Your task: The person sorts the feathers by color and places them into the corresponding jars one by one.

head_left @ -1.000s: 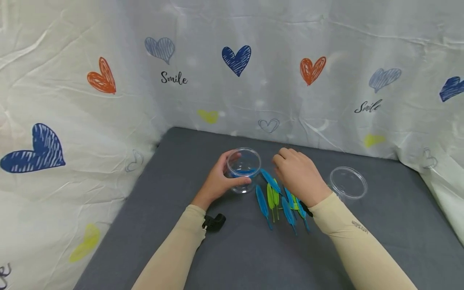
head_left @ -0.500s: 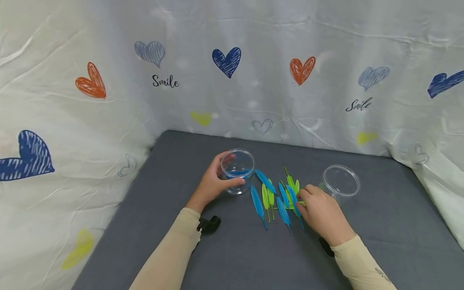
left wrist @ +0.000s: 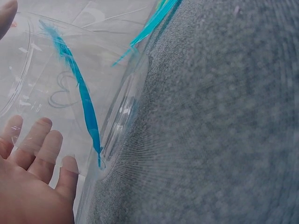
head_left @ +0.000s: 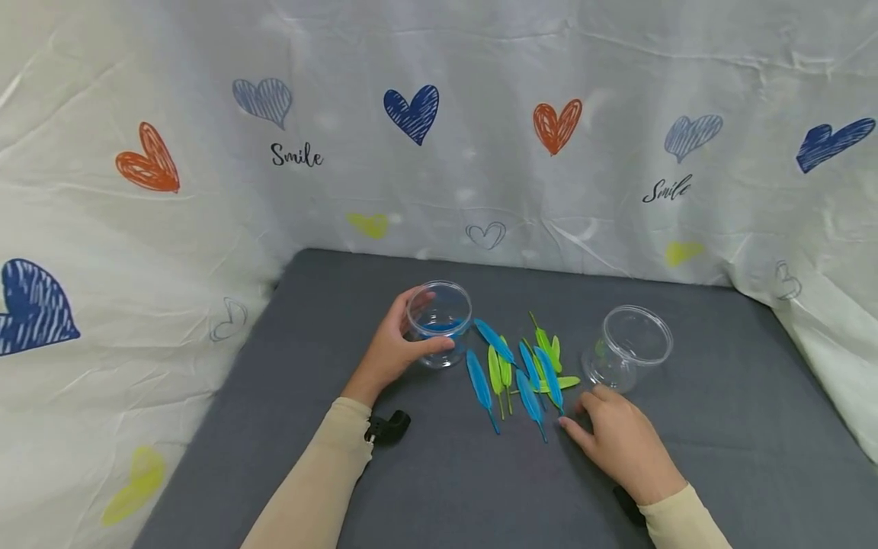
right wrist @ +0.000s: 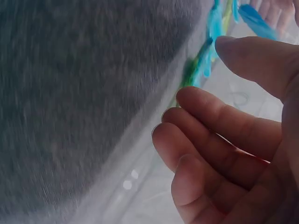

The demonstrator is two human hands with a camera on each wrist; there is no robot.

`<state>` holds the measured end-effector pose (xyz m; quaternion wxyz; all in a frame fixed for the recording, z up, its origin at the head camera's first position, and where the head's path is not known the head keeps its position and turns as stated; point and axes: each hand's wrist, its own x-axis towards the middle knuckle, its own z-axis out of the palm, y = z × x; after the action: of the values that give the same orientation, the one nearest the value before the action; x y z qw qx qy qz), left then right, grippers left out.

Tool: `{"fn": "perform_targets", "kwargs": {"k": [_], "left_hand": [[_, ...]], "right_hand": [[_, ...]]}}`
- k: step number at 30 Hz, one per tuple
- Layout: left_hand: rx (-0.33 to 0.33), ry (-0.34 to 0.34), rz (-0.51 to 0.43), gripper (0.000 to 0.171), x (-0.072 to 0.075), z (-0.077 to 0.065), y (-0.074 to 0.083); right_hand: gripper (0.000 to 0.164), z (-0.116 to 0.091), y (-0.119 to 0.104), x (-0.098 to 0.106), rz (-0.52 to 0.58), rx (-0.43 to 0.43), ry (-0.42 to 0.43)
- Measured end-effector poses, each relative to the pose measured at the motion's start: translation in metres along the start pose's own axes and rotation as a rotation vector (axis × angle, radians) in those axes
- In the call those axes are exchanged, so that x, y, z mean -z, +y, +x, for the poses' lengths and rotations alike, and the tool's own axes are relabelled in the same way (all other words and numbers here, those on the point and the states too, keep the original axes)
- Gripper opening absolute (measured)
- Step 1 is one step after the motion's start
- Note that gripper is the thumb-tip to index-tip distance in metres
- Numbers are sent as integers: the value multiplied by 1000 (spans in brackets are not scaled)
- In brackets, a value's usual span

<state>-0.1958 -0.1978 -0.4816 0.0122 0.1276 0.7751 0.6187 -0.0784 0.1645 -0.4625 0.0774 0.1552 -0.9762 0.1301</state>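
Note:
A clear round jar (head_left: 442, 306) stands on the grey cloth, and my left hand (head_left: 398, 347) grips it from the left with thumb and fingers round its wall. Inside the jar leans a blue feather (left wrist: 86, 105), best seen in the left wrist view. To the right of the jar lies a loose spread of blue feathers (head_left: 479, 381) and green feathers (head_left: 495, 370), some overlapping. My right hand (head_left: 627, 438) is low at the right end of this spread, its thumb tip close to the stem of a blue feather (head_left: 549, 374). In the right wrist view its fingers are loosely bent, thumb apart.
A second clear jar (head_left: 638, 335) stands behind my right hand, right of the feathers. The grey cloth (head_left: 480, 488) covers the table up to a white curtain (head_left: 494, 175) printed with hearts, at the back and sides.
My right hand has moved from over the back of the feathers to the right and towards me, uncovering them and the second jar. My left hand keeps its grip. The head view has turned slightly right.

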Motion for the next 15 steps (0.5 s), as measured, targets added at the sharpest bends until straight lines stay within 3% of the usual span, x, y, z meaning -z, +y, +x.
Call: {"fn": "perform_targets", "kwargs": {"k": [15], "left_hand": [[-14,-8,-11,101,1,0,1]], "right_hand": [[34,3,-6,-7,-9,-17,-4]]}}
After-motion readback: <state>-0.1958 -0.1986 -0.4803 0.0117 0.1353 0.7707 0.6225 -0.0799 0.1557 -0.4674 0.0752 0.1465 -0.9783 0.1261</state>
